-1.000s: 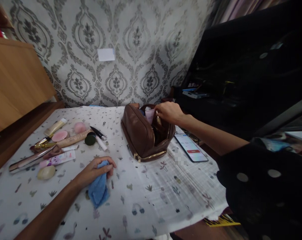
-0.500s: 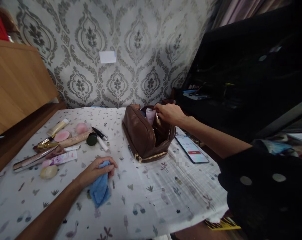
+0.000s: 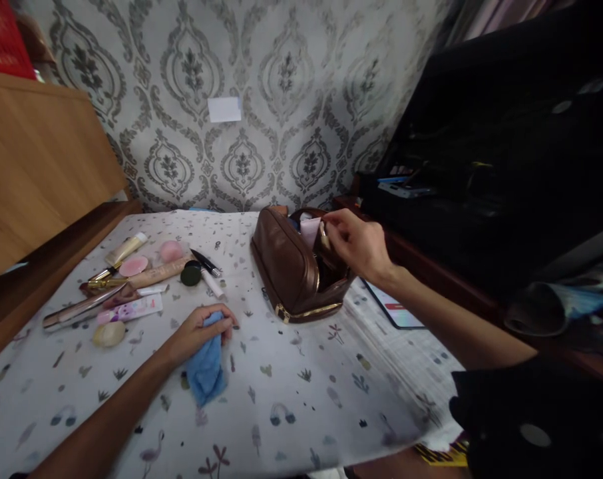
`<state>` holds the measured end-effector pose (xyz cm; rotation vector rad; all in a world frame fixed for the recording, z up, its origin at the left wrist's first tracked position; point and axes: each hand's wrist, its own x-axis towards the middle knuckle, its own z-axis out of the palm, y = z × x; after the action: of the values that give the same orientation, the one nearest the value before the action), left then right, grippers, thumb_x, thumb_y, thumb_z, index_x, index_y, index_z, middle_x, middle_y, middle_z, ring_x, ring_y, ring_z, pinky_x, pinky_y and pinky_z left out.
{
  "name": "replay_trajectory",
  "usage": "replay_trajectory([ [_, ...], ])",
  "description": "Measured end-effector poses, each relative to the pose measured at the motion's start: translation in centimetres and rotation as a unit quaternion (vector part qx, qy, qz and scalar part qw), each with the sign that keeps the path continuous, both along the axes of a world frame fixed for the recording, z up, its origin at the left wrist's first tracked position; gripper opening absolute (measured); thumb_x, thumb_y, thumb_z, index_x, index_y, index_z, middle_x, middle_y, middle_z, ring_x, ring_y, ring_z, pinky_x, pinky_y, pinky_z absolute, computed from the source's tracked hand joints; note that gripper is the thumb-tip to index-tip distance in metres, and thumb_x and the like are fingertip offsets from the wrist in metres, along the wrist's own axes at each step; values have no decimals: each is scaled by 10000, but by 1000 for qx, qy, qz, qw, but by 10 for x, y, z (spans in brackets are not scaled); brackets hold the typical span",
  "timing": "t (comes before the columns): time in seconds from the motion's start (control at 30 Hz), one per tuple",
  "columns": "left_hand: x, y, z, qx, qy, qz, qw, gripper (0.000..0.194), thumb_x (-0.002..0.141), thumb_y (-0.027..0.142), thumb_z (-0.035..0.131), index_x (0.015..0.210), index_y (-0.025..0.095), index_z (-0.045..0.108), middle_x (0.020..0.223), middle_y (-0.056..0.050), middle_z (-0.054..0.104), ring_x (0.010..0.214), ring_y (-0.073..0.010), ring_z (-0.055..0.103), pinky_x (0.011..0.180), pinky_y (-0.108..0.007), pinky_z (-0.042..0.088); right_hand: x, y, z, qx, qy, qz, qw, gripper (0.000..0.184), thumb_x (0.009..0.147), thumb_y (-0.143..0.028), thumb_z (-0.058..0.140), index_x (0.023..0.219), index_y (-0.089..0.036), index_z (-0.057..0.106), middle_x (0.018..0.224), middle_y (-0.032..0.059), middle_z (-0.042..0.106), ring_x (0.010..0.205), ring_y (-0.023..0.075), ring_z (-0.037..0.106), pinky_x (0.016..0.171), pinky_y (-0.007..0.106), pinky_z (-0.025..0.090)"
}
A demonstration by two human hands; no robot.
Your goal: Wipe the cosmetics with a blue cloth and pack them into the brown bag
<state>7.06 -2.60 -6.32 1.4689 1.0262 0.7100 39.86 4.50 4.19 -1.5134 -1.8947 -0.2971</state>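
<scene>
In the head view my left hand (image 3: 207, 327) rests on the table, its fingers closed around a small blue cloth (image 3: 205, 372). A brown leather makeup bag (image 3: 286, 259) stands unzipped at the middle, with a gold zipper along its edge. At the bag's opening is my right hand (image 3: 360, 244), fingers curled in a pinch; what they grip is hidden. Close to those fingertips, a pale pink tube (image 3: 309, 231) and a small gold-coloured item (image 3: 324, 234) show inside the bag. The bag's far right rim is partly covered by the hand.
Left of the bag lie cosmetics: a pink sponge (image 3: 172, 251), a dark round lid (image 3: 190, 273), a purple-and-white tube (image 3: 130, 309) and a yellowish sponge (image 3: 109, 334). A phone (image 3: 399, 309) is under my right forearm. A wooden cabinet (image 3: 46, 173) borders the left.
My right hand has turned and come slightly nearer at the bag's opening, its forearm now over part of the phone. The left hand still holds the cloth. The whole view has shifted slightly.
</scene>
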Motion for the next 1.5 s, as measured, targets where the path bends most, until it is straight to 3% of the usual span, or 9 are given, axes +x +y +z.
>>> replay_trajectory([
  [0.13, -2, 3, -1, 105, 105, 43, 988, 367, 872, 520, 541, 965, 174, 620, 771, -32, 672, 707, -184, 631, 666, -289, 494, -33, -38, -24, 57, 19, 197, 979, 251, 971, -283, 446, 1091, -170, 634, 604, -17, 623, 490, 110, 532, 544, 224, 379],
  [0.2, -4, 3, -3, 205, 193, 64, 957, 355, 900, 481, 490, 1034, 184, 633, 955, -64, 712, 892, -232, 666, 828, -346, 512, -55, -55, -42, 54, -25, 305, 951, 247, 992, -233, 398, 1055, -155, 623, 677, 12, 660, 534, 105, 561, 559, 220, 386],
  [0.27, -5, 3, -5, 282, 280, 69, 915, 371, 929, 436, 437, 1141, 203, 632, 1162, -78, 688, 1066, -262, 646, 946, -384, 486, -80, -67, -60, 37, -72, 350, 933, 270, 1003, -223, 362, 1057, -147, 615, 639, 14, 636, 548, 125, 559, 561, 238, 376],
  [0.4, -3, 2, -4, 306, 426, 52, 850, 402, 974, 325, 365, 1309, 220, 562, 1178, -82, 668, 1068, -249, 657, 913, -365, 510, -125, -70, -85, -90, -67, 334, 936, 266, 989, -244, 417, 1197, -160, 561, 743, 29, 679, 626, 157, 602, 597, 256, 388],
  [0.57, -1, 4, 1, 279, 542, 45, 792, 325, 971, 242, 375, 1181, 176, 613, 1127, -108, 674, 989, -257, 676, 826, -353, 520, -169, -45, -92, -211, 21, 254, 944, 337, 935, -151, 460, 1265, -162, 527, 1153, 117, 652, 934, 208, 634, 781, 303, 474],
  [0.77, -5, 5, -4, 299, 501, 68, 810, 244, 966, 262, 413, 1099, 189, 603, 1062, -95, 705, 983, -256, 674, 815, -341, 501, -203, -4, -102, -222, 78, 199, 951, 429, 880, -55, 442, 1292, -131, 534, 1264, 136, 578, 1189, 231, 514, 1017, 336, 413],
  [0.97, -9, 8, -8, 315, 461, 73, 826, 199, 961, 283, 422, 997, 210, 604, 1007, -81, 712, 938, -242, 673, 787, -317, 479, -217, 22, -114, -251, 104, 108, 956, 315, 958, -172, 440, 1246, -152, 565, 1252, 139, 595, 1192, 242, 500, 1002, 363, 383],
  [1.17, -9, 8, -8, 316, 447, 75, 833, 193, 958, 292, 428, 957, 218, 607, 990, -69, 713, 901, -234, 668, 773, -311, 468, -218, 35, -119, -283, 80, 111, 949, 222, 938, -330, 575, 1074, -170, 648, 1143, 122, 647, 1102, 246, 558, 924, 347, 392],
  [1.5, -11, 9, -4, 301, 434, 76, 846, 211, 963, 301, 415, 972, 230, 613, 1006, -45, 715, 934, -217, 660, 804, -300, 464, -213, 40, -122, -256, 154, 97, 949, 200, 971, -275, 477, 1011, -167, 641, 1108, 119, 640, 1046, 223, 564, 875, 316, 406],
])
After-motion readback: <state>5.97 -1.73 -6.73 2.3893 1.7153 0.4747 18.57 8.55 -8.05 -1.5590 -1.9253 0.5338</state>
